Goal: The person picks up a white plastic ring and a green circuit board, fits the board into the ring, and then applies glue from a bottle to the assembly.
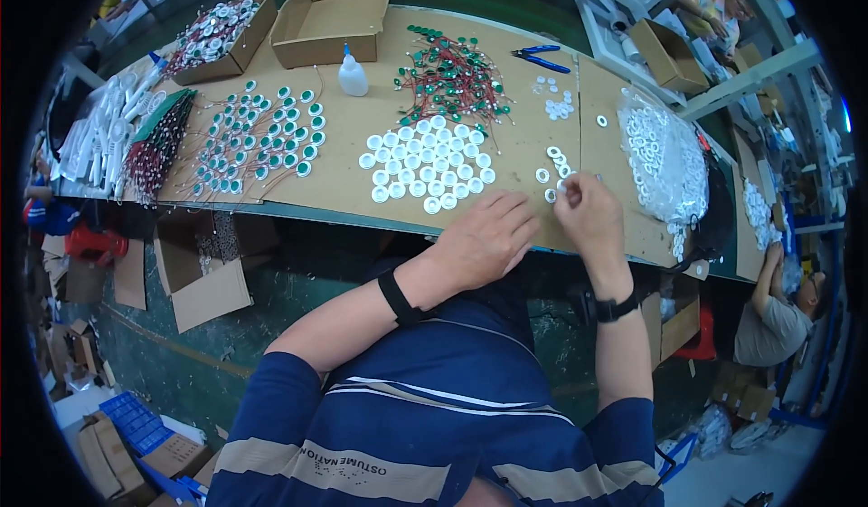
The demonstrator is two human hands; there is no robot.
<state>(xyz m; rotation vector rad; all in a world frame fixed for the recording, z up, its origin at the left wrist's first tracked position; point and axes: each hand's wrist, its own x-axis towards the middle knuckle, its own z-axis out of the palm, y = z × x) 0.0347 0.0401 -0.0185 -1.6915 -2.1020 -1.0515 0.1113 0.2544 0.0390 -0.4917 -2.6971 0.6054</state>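
Observation:
My left hand (pixel 485 238) hovers at the table's front edge, palm down, fingers curled together; whatever is in them, if anything, is hidden. Just to its right, my right hand (pixel 592 216) is closed in a pinch beside a few loose white rings (pixel 542 176). One ring lies right against its fingertips; whether it is gripped I cannot make out. Left of the hands stands a cluster of round white caps (pixel 434 167) in close rows. Behind them is a tangled heap of green discs with red wires (pixel 443 77).
White caps with green discs and wires (pixel 262 136) spread on the left. A squeeze bottle (pixel 353 75), an open cardboard box (pixel 330 23) and blue-handled pliers (pixel 542 57) sit farther back. A plastic bag of white rings (pixel 665 159) lies right. Another person (pixel 773 322) works at far right.

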